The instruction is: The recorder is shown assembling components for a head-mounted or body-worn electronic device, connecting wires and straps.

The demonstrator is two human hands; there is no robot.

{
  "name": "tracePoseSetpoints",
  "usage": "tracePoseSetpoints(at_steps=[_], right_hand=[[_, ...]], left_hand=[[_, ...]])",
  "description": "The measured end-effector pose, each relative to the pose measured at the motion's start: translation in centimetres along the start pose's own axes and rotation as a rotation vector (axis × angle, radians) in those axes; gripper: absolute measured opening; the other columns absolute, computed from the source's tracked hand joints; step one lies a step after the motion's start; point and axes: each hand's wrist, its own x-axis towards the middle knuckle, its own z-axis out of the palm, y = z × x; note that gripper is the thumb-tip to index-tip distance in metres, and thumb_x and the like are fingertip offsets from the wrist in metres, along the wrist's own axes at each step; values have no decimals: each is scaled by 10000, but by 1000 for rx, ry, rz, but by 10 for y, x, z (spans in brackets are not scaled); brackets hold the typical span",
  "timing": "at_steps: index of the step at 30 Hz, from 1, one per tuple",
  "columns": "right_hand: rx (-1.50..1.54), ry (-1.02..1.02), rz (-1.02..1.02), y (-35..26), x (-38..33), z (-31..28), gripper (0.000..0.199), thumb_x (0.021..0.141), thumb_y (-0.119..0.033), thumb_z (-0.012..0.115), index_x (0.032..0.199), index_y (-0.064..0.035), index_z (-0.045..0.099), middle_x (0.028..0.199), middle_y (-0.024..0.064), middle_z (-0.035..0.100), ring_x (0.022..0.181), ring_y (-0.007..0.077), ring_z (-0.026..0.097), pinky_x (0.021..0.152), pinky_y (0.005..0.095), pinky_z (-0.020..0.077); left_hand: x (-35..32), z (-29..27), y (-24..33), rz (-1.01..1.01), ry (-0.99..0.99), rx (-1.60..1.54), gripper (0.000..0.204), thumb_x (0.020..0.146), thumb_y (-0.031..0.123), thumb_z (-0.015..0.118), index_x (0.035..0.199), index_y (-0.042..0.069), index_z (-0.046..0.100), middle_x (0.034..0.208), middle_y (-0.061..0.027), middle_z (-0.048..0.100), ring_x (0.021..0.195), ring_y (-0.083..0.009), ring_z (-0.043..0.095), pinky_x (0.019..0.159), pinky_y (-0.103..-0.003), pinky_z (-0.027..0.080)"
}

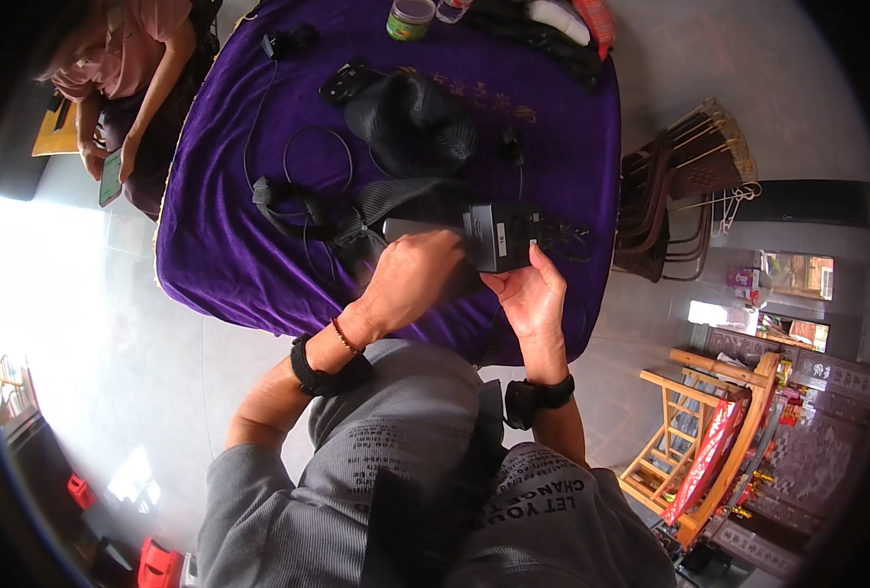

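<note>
My right hand (530, 296) grips a black box-shaped device (498, 238) with a small white label, the thumb on its near right corner and the other fingers partly hidden beneath. Against the device's left side is my left hand (410, 279), its fingers curled, slightly blurred and turned down. Whatever the left fingers pinch cannot be made out. Just beyond the left knuckles lies a smooth dark grey flat piece (421, 227), next to a black mesh strap (396, 204). A black knit cap-like cloth (410, 122) rests farther back on the purple tablecloth (229, 245).
Black cables (286, 157) loop across the table's left half. A green-labelled jar (410, 20) stands at the far edge. Beyond the left edge, a seated person (131, 88) holds a phone (110, 178). Stacked brown chairs (665, 196) stand to the right, a wooden rack (695, 431) nearer.
</note>
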Motion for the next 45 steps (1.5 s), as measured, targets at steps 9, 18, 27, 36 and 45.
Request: tracePoseSetpoints(at_steps=[9, 18, 27, 36, 45], right_hand=[[-128, -37, -43, -1, 2, 0, 424, 910, -292, 497, 1209, 8, 505, 1129, 166, 602, 1002, 278, 613, 836, 428, 537], [-229, -44, -101, -6, -2, 9, 377, 896, -241, 517, 1188, -5, 488, 1080, 157, 616, 954, 269, 640, 818, 415, 552], [-310, -50, -116, -10, -3, 11, 345, 883, -229, 528, 1151, -13, 498, 1047, 153, 633, 936, 265, 652, 830, 415, 544], [-332, -31, -137, -9, -1, 14, 345, 882, -235, 534, 1147, -16, 501, 1038, 146, 636, 922, 252, 656, 809, 400, 553], [-308, 33, -93, -15, 3, 27, 385, 895, -346, 485, 1093, -22, 549, 991, 117, 645, 865, 201, 659, 756, 354, 564]], left_hand=[[-3, 1, -1, -146, 56, -289, 210, 941, 138, 449, 883, -2, 593, 618, -115, 537, 539, -213, 535, 542, -324, 422], [-5, 2, -3, -197, 38, -336, 225, 948, 157, 449, 871, 3, 593, 557, -73, 462, 488, -154, 451, 499, -302, 375], [-4, 1, -3, -193, 39, -359, 231, 949, 166, 450, 866, 0, 587, 564, -75, 476, 483, -148, 453, 494, -301, 378], [-6, -1, -1, -211, 23, -329, 231, 948, 164, 449, 850, 3, 583, 563, -79, 469, 485, -161, 462, 498, -308, 383], [-3, -2, 12, -100, -55, -261, 223, 938, 152, 457, 834, -2, 580, 628, -130, 541, 555, -226, 551, 549, -328, 426]])
